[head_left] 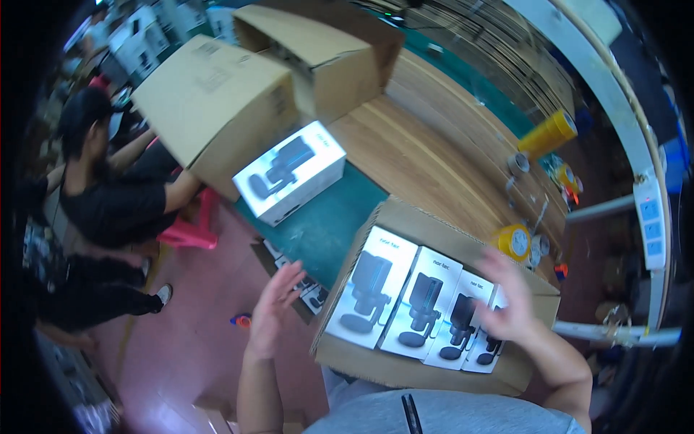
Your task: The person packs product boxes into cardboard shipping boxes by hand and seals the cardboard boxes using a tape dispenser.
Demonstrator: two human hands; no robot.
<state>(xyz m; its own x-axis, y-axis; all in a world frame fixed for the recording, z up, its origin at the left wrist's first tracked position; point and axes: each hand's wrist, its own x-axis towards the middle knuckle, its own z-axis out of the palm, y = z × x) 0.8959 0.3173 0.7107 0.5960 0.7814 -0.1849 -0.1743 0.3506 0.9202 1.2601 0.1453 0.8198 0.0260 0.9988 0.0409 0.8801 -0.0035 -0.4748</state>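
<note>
An open cardboard carton (426, 373) stands in front of me, holding several white microphone boxes (422, 304) upright in a row, each printed with a black microphone. Over the right end of that row is my right hand (507, 296), blurred, with its fingers apart and nothing visibly held. My left hand (273, 307) is raised in the air left of the carton, fingers spread and empty. Another white microphone box (289, 172) lies on the green tabletop (325, 217) beyond the carton, away from both hands.
Two large cartons (217, 90) stand at the far left of the wooden table (434, 145). Yellow tape rolls (513, 242) lie along its right side. Below the table's left edge sits another carton of boxes (311, 296). A person (116, 195) in black sits near a pink stool (199, 228).
</note>
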